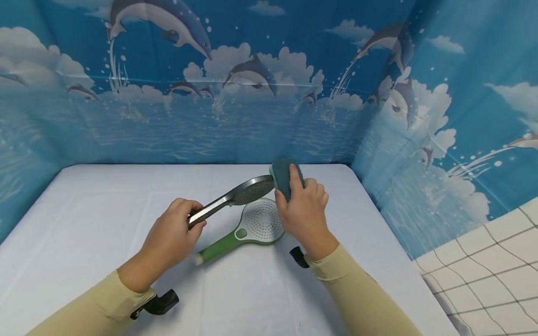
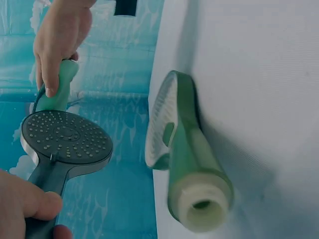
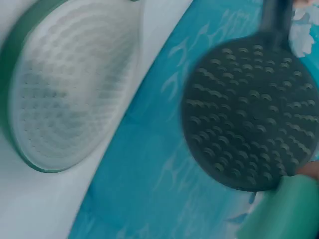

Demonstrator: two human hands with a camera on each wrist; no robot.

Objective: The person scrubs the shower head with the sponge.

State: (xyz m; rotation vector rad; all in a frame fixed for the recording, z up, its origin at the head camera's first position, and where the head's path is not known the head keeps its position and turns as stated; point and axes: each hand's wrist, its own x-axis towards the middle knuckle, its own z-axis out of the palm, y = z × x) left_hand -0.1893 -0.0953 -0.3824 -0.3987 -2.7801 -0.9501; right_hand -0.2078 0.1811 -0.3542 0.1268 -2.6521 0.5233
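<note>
My left hand (image 1: 173, 231) grips the handle of a dark grey and chrome shower head (image 1: 252, 190), held tilted above the table. In my right hand (image 1: 306, 212) is a green sponge (image 1: 280, 177), pinched between thumb and fingers against the shower head's far rim. Dark nozzles cover the shower head's face, plain in the left wrist view. Below it, a green and white shower head (image 1: 262, 221) lies on the table with its nozzle face up and its green handle towards the left. In the right wrist view only part of the sponge (image 3: 284, 211) shows.
A white cloth covers the table (image 1: 105, 200). Behind and to the right hangs a blue curtain (image 1: 235, 126) printed with dolphins and clouds. White tiles with dark lines (image 1: 483, 266) lie at the lower right. Black camera mounts (image 1: 159, 303) sit at both wrists.
</note>
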